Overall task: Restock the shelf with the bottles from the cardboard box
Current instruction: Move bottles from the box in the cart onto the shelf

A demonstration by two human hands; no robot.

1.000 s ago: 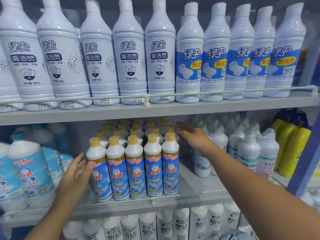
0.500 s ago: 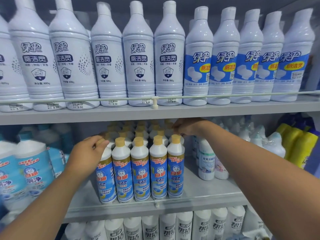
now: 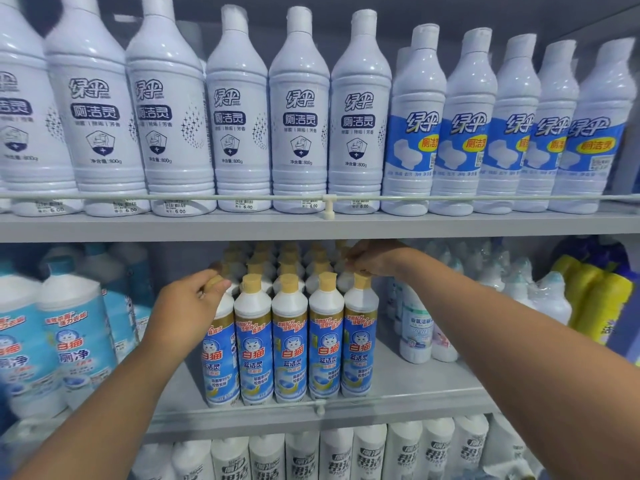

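Note:
Several blue-labelled bottles with yellow caps [image 3: 289,341] stand in rows on the middle shelf [image 3: 415,393]. My left hand [image 3: 188,306] wraps the neck and cap of the leftmost front bottle [image 3: 220,358]. My right hand [image 3: 372,259] reaches over the rightmost column, its fingers curled on the caps behind the front right bottle [image 3: 358,344]. What exactly the right fingers hold is hidden. The cardboard box is out of view.
Tall white bottles [image 3: 299,116] fill the top shelf behind a guard rail [image 3: 327,199]. Large blue-capped bottles [image 3: 74,330] stand left, small white bottles [image 3: 415,327] and yellow bottles [image 3: 602,303] right. A lower shelf holds more white bottles [image 3: 339,452]. Bare shelf shows right of the rows.
My left hand rose from the side of the leftmost bottle to grip its neck. My right hand drew back from the right to the caps of the rightmost column. The camera moved closer.

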